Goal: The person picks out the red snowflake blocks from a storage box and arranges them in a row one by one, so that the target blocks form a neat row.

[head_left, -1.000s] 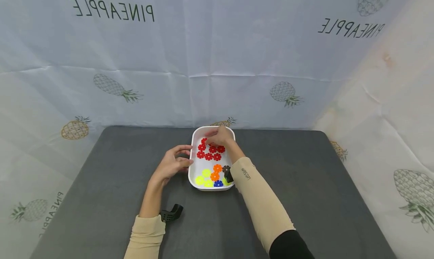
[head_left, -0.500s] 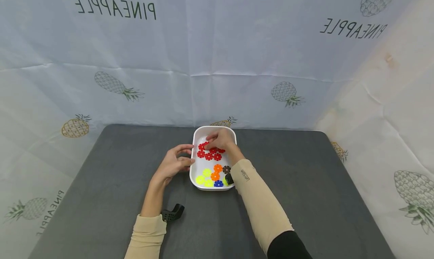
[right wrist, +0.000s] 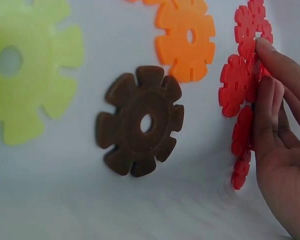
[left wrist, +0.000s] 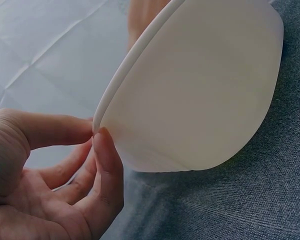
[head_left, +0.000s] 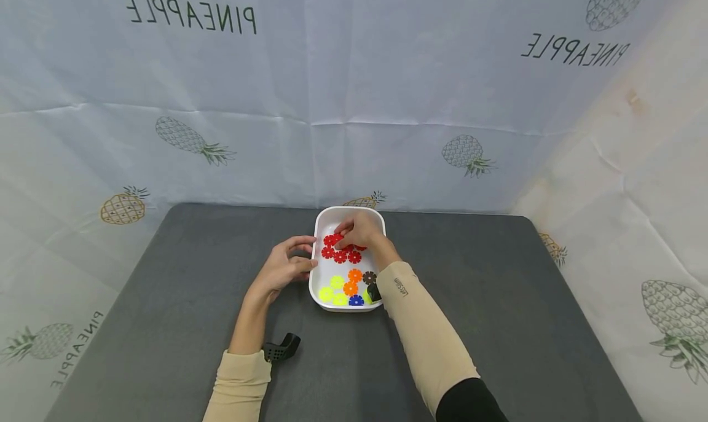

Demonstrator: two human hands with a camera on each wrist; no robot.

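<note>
Red notched plastic discs [head_left: 340, 259]: one cluster, being borne on the floor of the white tray [head_left: 316, 274], in its far half, and being touched by the fingers of the right hand [head_left: 362, 228]. Several of the discs are being partly hidden by that hand. Its thumb and fingertips are being held slightly apart over the cluster; whether a disc is being gripped cannot be told.

White tray, rounded rectangular: being supported at the far edge of the dark grey table [head_left: 470, 299], about midway across. Its left rim is being pinched between thumb and fingertip by the left hand [head_left: 282, 265].

Near half of the tray: two orange discs [head_left: 351, 290], one dark brown disc [right wrist: 127, 117], one blue disc [head_left: 353, 300] and a group of lime-yellow discs [head_left: 326, 294] are being contained, the rightmost lime-yellow one being partly covered by the black right-wrist device [head_left: 374, 292].

Sundries: beige sleeves [head_left: 428, 324] are being worn; the background is being filled by a pale pineapple-print cloth [head_left: 376, 72].
</note>
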